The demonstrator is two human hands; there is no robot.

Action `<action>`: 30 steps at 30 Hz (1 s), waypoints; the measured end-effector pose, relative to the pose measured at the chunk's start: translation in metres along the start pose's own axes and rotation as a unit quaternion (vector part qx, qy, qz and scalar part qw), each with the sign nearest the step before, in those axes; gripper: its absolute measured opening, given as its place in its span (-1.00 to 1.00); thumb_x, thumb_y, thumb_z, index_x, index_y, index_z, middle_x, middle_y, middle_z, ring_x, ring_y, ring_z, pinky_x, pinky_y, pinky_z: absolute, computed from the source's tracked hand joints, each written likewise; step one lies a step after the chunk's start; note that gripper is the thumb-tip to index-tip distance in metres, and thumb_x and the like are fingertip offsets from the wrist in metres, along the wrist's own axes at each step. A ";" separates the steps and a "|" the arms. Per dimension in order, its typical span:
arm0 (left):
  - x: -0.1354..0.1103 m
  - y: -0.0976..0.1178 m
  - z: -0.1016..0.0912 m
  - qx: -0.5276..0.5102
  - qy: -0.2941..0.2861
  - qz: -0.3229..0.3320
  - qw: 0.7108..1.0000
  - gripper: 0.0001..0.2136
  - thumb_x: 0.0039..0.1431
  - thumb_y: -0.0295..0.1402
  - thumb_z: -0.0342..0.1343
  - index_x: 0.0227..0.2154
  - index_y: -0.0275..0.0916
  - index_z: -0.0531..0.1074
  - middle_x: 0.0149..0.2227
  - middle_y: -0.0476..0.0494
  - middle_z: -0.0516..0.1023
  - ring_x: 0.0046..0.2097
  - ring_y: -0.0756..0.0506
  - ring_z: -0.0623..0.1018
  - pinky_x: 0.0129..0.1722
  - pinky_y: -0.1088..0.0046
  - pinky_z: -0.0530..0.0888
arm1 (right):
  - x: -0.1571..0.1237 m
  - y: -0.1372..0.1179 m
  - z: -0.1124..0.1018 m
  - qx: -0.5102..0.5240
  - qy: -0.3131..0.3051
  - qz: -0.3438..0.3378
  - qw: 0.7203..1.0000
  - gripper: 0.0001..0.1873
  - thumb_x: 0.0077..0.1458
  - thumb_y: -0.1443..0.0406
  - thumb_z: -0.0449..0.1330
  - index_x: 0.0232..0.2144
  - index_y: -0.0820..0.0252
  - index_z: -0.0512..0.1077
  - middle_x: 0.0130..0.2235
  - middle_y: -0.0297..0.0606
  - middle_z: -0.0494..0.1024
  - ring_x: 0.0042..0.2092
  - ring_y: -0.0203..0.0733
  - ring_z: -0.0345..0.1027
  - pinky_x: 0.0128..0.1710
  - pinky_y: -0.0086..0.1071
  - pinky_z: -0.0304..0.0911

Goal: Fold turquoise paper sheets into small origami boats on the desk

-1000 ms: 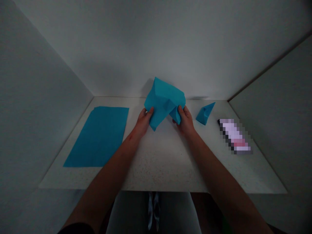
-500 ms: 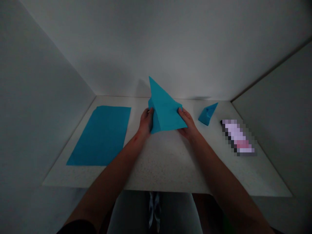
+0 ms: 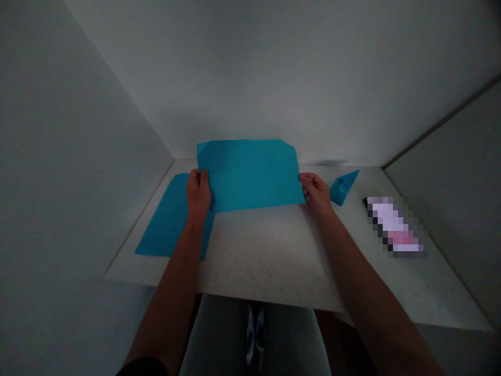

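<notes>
I hold a blue sheet of paper (image 3: 250,172) spread out flat above the white table (image 3: 270,256), lifted at the far middle. My left hand (image 3: 199,194) pinches its left edge with fingers closed. At the opposite edge my right hand (image 3: 316,192) grips the paper the same way. A second flat blue sheet (image 3: 168,222) lies on the table to the left, partly under my left forearm. A small folded blue paper shape (image 3: 342,187) sits just right of my right hand.
A pixelated oblong object (image 3: 395,227) lies on the table's right side. White walls close in at the left, back and right. The table's near edge runs just above my lap.
The blue paper went from a crumpled, then triangular fold to a wide open sheet. My hands moved apart to its two side edges. The view shifted slightly.
</notes>
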State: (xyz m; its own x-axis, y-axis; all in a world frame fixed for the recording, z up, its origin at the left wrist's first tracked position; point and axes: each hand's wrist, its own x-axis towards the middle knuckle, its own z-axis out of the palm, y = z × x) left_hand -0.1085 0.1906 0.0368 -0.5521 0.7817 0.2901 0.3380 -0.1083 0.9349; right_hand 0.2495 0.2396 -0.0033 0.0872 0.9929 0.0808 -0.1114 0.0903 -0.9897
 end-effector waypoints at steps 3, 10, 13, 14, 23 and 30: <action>-0.012 -0.016 -0.052 0.051 0.059 -0.055 0.995 -0.81 0.44 -0.12 0.08 -0.16 -0.11 0.42 -0.21 -0.12 0.56 -0.08 -0.19 0.58 -0.06 0.29 0.57 | 0.000 0.005 0.004 0.011 0.020 -0.001 1.000 -0.46 -0.07 -0.15 0.52 -0.27 0.07 0.51 -0.64 -0.58 0.29 -0.63 -0.38 0.14 -0.62 -0.45 0.04; -0.088 -0.033 -0.147 0.116 0.082 -0.173 0.975 -0.37 0.32 -0.29 0.15 0.36 -0.10 0.04 0.09 -0.31 0.65 0.08 -0.25 0.67 0.18 0.08 0.59 | -0.002 0.004 0.008 -0.026 0.017 -0.002 1.000 -0.50 -0.09 -0.12 0.50 -0.33 0.08 0.51 -0.60 -0.49 0.35 -0.58 -0.33 0.22 -0.60 -0.42 0.05; -0.115 -0.027 -0.160 0.108 0.112 -0.195 0.968 -0.25 0.34 -0.27 0.14 0.44 -0.08 -0.15 0.24 -0.43 0.56 0.10 -0.25 0.67 0.14 0.06 0.64 | -0.002 0.003 0.008 -0.044 0.006 -0.006 0.999 -0.53 -0.09 -0.11 0.49 -0.34 0.07 0.52 -0.60 -0.47 0.36 -0.58 -0.32 0.20 -0.58 -0.40 0.08; -0.121 -0.025 -0.161 0.094 0.127 -0.207 0.966 -0.22 0.34 -0.27 0.14 0.46 -0.06 -0.20 0.29 -0.46 0.50 0.09 -0.24 0.67 0.09 0.08 0.67 | -0.002 0.003 0.008 -0.050 0.004 -0.007 0.999 -0.54 -0.09 -0.10 0.49 -0.35 0.07 0.52 -0.60 -0.46 0.36 -0.58 -0.32 0.19 -0.57 -0.39 0.08; -0.140 -0.029 -0.176 0.244 0.161 -0.059 0.955 0.12 0.01 -0.16 0.47 0.50 -0.21 -0.11 0.34 -0.55 0.20 0.19 -0.37 0.54 0.09 -0.03 0.65 | -0.001 0.004 0.009 -0.068 -0.013 -0.013 0.997 -0.58 -0.06 -0.09 0.47 -0.36 0.05 0.53 -0.58 -0.41 0.40 -0.55 -0.27 0.18 -0.56 -0.36 0.08; -0.102 -0.016 -0.162 0.436 -0.064 0.085 0.894 -0.27 0.37 0.05 0.14 0.43 -0.32 0.31 0.49 -0.56 0.25 0.53 -0.46 0.22 0.53 -0.12 0.15 | -0.001 0.004 0.010 -0.096 -0.037 -0.023 0.994 -0.61 -0.03 -0.06 0.44 -0.36 0.08 0.55 -0.59 -0.41 0.39 -0.53 -0.28 0.18 -0.52 -0.37 0.09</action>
State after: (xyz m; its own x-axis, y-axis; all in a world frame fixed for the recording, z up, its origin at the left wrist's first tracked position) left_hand -0.1808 0.0128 0.0251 -0.3632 0.8696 0.3346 0.9049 0.2436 0.3491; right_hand 0.2388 0.2395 -0.0058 0.0144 0.9918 0.1271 0.0823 0.1255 -0.9887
